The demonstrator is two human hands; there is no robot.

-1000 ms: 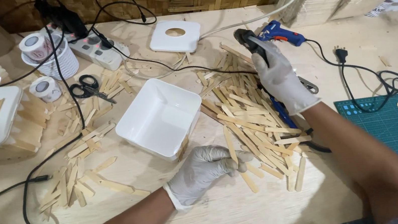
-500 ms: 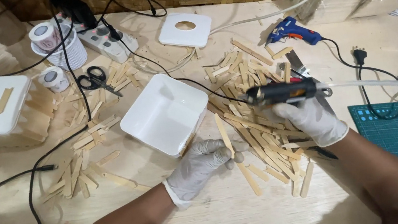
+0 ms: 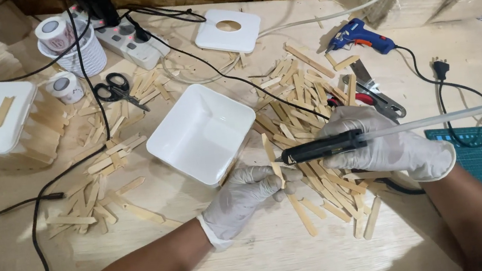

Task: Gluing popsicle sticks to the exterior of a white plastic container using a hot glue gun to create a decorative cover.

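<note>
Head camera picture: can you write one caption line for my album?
Gloved right hand aims a black glue gun at a wooden stick held by the left hand, beside a white square tub.

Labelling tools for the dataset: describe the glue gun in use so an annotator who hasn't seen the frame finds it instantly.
Start at the white square tub mid-table, then go right over the heap of wooden sticks. The right hand, in a pale glove, grips a black glue gun with a clear stick out its back. The other glue gun is blue and lies unheld.
</note>
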